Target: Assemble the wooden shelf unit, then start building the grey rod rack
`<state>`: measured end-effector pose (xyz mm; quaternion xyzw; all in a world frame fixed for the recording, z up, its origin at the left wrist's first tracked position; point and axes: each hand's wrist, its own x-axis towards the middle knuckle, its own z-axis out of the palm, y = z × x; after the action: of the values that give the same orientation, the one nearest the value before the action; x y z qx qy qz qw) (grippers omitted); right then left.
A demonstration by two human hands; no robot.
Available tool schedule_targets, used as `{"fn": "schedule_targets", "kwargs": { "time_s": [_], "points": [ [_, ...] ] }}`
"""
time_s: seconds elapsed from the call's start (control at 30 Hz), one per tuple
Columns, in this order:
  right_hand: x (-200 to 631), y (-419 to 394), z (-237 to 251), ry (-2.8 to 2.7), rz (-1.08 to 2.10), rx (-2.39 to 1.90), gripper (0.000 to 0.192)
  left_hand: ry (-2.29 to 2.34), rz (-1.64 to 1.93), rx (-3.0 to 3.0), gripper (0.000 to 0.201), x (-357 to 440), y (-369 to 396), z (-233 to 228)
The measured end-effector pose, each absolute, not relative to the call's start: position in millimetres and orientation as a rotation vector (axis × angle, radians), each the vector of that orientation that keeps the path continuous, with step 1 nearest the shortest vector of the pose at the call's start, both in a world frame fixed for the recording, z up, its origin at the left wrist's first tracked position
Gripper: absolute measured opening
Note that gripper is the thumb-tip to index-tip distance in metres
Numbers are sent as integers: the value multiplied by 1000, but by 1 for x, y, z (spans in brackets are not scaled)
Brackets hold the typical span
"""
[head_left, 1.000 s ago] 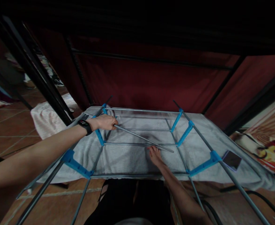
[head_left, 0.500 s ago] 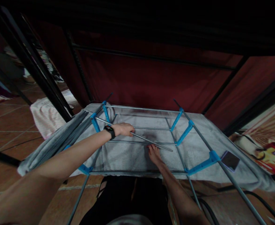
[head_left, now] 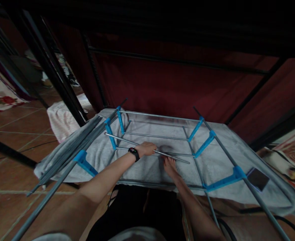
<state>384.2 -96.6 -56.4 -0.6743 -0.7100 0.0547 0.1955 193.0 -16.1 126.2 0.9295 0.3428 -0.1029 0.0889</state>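
My left hand (head_left: 147, 148), with a black watch at the wrist, is closed around a loose thin metal tube (head_left: 172, 157) near its middle. The tube slants across the frame, its far-left end near a blue plastic bracket (head_left: 109, 132) and its other end hanging free at the right. My right hand (head_left: 170, 166) is just below the tube, close to a crossbar (head_left: 177, 154). Its fingers are partly stretched and apart; whether they touch the bar is unclear. Around both hands stands a rack frame of grey tubes (head_left: 222, 152) with blue brackets (head_left: 205, 144).
A grey blanket (head_left: 142, 167) lies under the frame. Several loose tubes (head_left: 69, 154) are bundled at left. A phone (head_left: 258, 179) lies at right. Dark metal posts (head_left: 49, 63) and a red curtain (head_left: 162, 90) stand behind; striped cloth (head_left: 64, 117) is on the left.
The tube has shifted right and its left end has come away from the left blue bracket. My left hand moved right with it. The view has turned slightly left.
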Motion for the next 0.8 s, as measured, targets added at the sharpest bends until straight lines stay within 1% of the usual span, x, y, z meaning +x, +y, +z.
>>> {"fn": "schedule_targets", "kwargs": {
  "time_s": [0.27, 0.4, 0.5, 0.67, 0.8],
  "points": [
    [390, -93, -75, -1995, 126, -1851, 46, 1046, -146, 2804, 27, 186, -38, 105],
    [395, -93, -78, -2003, 148, -1794, 44, 1069, -93, 2804, 26, 186, -47, 92],
    [400, -100, -74, -1986, 223, -1671, 41, 1088, -39, 2790, 27, 183, -53, 83],
    [405, -140, -56, -1947, 471, -1496, 36, 1140, 31, 2700, 29, 175, -64, 69],
    [407, -185, -40, -1946, 478, -1532, 37, 1122, 30, 2680, 32, 173, -71, 56]
  ]
}}
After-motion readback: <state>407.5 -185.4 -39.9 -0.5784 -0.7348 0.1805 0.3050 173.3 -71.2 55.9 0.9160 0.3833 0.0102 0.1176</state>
